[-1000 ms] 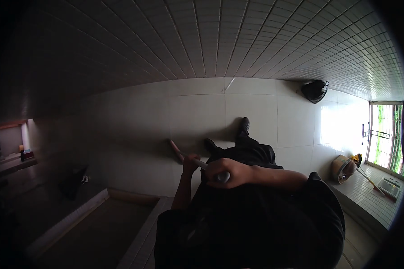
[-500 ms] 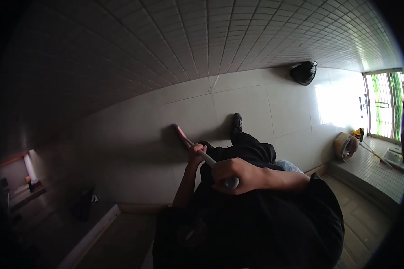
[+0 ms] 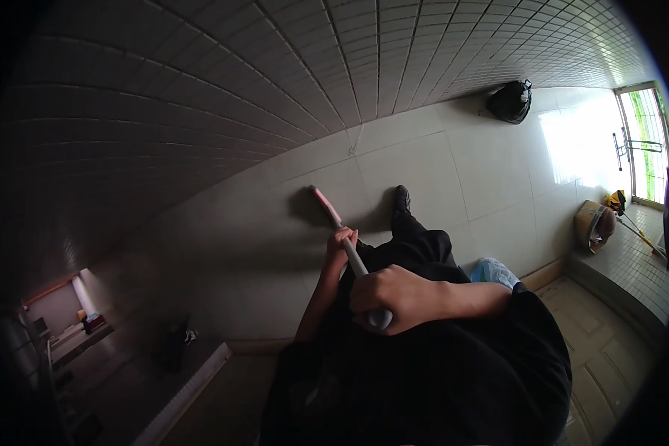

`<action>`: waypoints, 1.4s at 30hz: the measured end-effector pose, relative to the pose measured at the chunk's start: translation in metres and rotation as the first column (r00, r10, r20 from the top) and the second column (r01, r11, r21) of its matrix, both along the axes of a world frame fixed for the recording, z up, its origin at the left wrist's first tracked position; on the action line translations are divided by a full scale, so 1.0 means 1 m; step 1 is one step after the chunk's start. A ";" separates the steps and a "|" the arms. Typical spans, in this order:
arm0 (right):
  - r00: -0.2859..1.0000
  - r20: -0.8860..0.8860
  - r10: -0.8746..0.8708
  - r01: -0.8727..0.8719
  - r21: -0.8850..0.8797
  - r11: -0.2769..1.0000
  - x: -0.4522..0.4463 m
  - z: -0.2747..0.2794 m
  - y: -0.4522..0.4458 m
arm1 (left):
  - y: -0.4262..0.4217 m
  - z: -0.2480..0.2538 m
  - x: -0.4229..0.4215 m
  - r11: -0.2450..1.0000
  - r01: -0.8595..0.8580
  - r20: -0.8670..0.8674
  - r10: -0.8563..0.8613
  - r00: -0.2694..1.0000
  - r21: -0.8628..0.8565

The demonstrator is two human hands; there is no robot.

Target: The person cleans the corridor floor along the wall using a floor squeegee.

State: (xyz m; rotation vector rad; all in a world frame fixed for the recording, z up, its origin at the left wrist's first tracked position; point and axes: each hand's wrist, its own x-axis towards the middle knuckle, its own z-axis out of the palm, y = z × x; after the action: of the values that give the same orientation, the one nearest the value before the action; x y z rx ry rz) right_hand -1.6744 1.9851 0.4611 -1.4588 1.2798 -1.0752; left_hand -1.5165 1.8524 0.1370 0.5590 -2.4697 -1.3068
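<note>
Both my hands grip a long grey handle (image 3: pixel 357 258) of a floor-cleaning tool, a broom or mop. Its narrow pink end (image 3: pixel 326 206) points away from me toward the pale tiled floor; I cannot tell its exact kind. My right hand (image 3: pixel 386 299) is wrapped around the near end, close to my body, with the rounded grey tip showing below the fist. Farther down the shaft, my left hand (image 3: pixel 340 242) is closed around it. A black shoe (image 3: pixel 402 199) stands on the floor to the right of the pink end.
A tiled wall (image 3: pixel 275 74) runs along the far side, with a black bag (image 3: pixel 511 102) at its foot. Rightward are a cardboard box (image 3: pixel 594 227), a yellow-ended stick (image 3: pixel 643 235) and a barred gate (image 3: pixel 644 141). A bluish plastic bag (image 3: pixel 496 272) lies beside my right arm.
The view has shifted and tilted somewhat. The tool's pink end and my left hand now appear farther right in view, and the handle stands steeper. Both hands keep their hold.
</note>
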 end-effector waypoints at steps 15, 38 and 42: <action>0.972 -0.236 -0.013 -0.008 -0.087 0.996 -0.002 0.031 0.006 | 0.004 0.031 -0.079 0.997 0.028 0.081 -0.022 0.996 -0.078; 0.974 0.221 0.052 -0.023 -0.130 0.991 0.115 -0.033 -0.043 | -0.033 -0.011 0.186 0.976 -0.150 0.075 0.164 0.984 -0.159; 0.943 0.301 0.144 -0.128 -0.073 0.989 0.140 -0.053 -0.060 | -0.021 -0.063 0.233 0.905 -0.191 0.051 0.227 0.973 -0.379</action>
State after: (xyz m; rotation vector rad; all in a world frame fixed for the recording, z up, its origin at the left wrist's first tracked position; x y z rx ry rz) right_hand -1.5348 1.9256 0.4083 -1.3356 0.9251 -1.1949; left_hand -1.2834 1.8312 0.0741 0.7735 -2.5554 -0.7187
